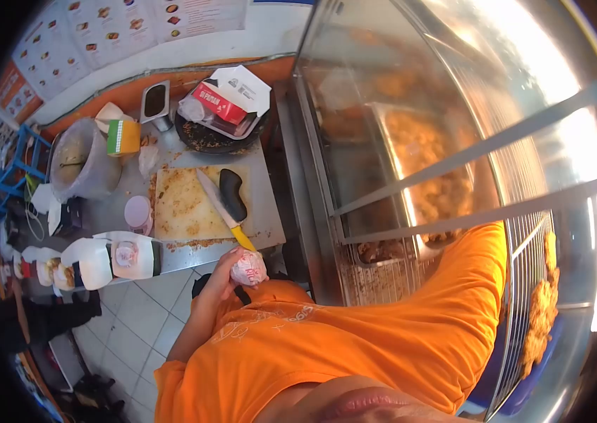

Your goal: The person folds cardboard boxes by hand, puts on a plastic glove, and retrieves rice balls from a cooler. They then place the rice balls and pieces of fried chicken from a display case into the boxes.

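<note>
My left hand [221,280] is closed around a round bundle [248,268] wrapped in white paper with red print, held in front of my orange shirt. Just beyond it, a knife [218,204] with a yellow handle lies on a stained cutting board [171,204], beside a curved black object [233,195]. My right arm, in an orange sleeve [474,261], stretches toward the glass food cabinet [355,92]. The right hand itself is hidden. Inside the cabinet, a metal tray [391,141] holds browned fried pieces [429,162].
Open paper boxes [94,264] line the table's near left edge, one with a similar wrapped bundle [126,254]. A plastic tub [80,166], a metal container [156,102] and a black pan [221,144] stand farther back. More fried pieces [541,317] lie on a wire rack at right.
</note>
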The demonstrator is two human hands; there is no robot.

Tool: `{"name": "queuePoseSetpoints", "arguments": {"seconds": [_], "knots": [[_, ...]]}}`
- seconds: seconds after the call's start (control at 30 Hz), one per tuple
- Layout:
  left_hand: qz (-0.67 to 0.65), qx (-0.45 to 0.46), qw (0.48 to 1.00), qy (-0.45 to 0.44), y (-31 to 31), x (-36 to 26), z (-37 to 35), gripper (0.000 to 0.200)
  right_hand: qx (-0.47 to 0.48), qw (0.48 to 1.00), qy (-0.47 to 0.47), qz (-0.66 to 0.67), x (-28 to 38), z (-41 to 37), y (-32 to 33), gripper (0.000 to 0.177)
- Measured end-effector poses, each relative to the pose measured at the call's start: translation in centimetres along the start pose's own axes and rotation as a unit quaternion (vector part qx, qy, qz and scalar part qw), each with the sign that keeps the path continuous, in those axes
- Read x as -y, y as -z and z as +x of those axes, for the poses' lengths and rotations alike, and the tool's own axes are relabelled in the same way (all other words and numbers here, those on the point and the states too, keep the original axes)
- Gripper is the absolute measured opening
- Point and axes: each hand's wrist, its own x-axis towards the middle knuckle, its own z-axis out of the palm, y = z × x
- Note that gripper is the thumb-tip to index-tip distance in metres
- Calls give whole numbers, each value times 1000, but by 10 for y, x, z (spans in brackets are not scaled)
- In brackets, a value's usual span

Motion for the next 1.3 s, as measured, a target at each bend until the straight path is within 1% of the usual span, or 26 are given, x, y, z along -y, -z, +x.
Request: {"name": "queuePoseSetpoints", "arguments": {"seconds": [0.07, 0.1, 0.2, 0.27, 0.33, 0.4, 0.43, 0.47, 0.53, 0.57, 0.63, 0.67, 0.7, 0.73, 0.77, 0.83, 0.87, 0.9, 1.0, 1.03, 1.1, 1.13, 1.17, 1.23, 1.27, 1.3], "knots": [[-28, 4, 1000, -9, 3, 0, -4, 43, -13, 999, 1, 34, 7, -8, 6, 36], [-21, 15, 1000, 0, 5, 0, -4, 43, -25, 998, -2, 54, -1, -26, 8, 36], [-28, 17, 999, 13, 18, 0, -8, 46, -51, 990, 9, 132, 9, -55, 15, 36], [-60, 37, 997, 34, 28, -4, -13, 51, -71, 976, 21, 206, 23, -78, 18, 36], [-44, 63, 996, 41, 36, -11, -20, 52, -93, 951, 35, 292, 34, -110, 17, 36], [-15, 93, 994, 55, 47, -19, -26, 54, -114, 915, 47, 385, 40, -155, 7, 36], [15, 106, 993, 44, 53, -23, -30, 55, -124, 892, 52, 432, 41, -179, -2, 36], [43, 121, 991, 35, 59, -29, -35, 56, -134, 864, 56, 481, 42, -204, -15, 37], [81, 142, 984, 65, 68, -45, -51, 57, -143, 803, 60, 575, 44, -257, -40, 37], [94, 147, 982, 74, 72, -48, -57, 58, -242, 783, 121, 560, 61, -286, -67, 41], [113, 158, 974, 114, 95, -50, -59, 63, -250, 728, 78, 633, 76, -333, -87, 43], [101, 153, 972, 150, 102, -52, -59, 64, -264, 730, 66, 627, 77, -352, -97, 43], [88, 145, 968, 185, 105, -49, -63, 65, -272, 684, 91, 670, 74, -367, -107, 44], [106, 139, 968, 179, 105, -47, -66, 65, -281, 632, 119, 713, 78, -383, -117, 45], [118, 148, 964, 187, 103, -45, -69, 65, -296, 625, 115, 713, 80, -400, -126, 45], [118, 134, 963, 203, 96, -40, -81, 63, -244, 568, 221, 754, 95, -434, -146, 44], [127, 138, 960, 206, 94, -36, -86, 63, -233, 546, 239, 768, 98, -446, -153, 47], [135, 150, 957, 208, 92, -30, -90, 61, -239, 542, 241, 769, 101, -458, -160, 47], [147, 163, 952, 213, 83, -15, -107, 58, -147, 444, 384, 796, 114, -487, -183, 52], [149, 164, 949, 224, 81, -11, -112, 56, -146, 440, 390, 796, 122, -496, -189, 52], [147, 173, 947, 225, 83, 0, -113, 55, -180, 389, 360, 829, 136, -516, -200, 53], [140, 180, 946, 232, 87, 9, -115, 54, -154, 375, 371, 835, 136, -525, -207, 53], [130, 167, 950, 230, 90, 22, -114, 54, -140, 375, 364, 841, 129, -534, -217, 53], [64, 178, 955, 227, 91, 44, -111, 50, -214, 378, 330, 838, 112, -537, -244, 53], [127, 166, 958, 198, 77, 43, -128, 48, -124, 364, 327, 863, 103, -545, -257, 54], [186, 140, 958, 166, 58, 43, -138, 46, -179, 379, 275, 865, 95, -550, -274, 54]]}}
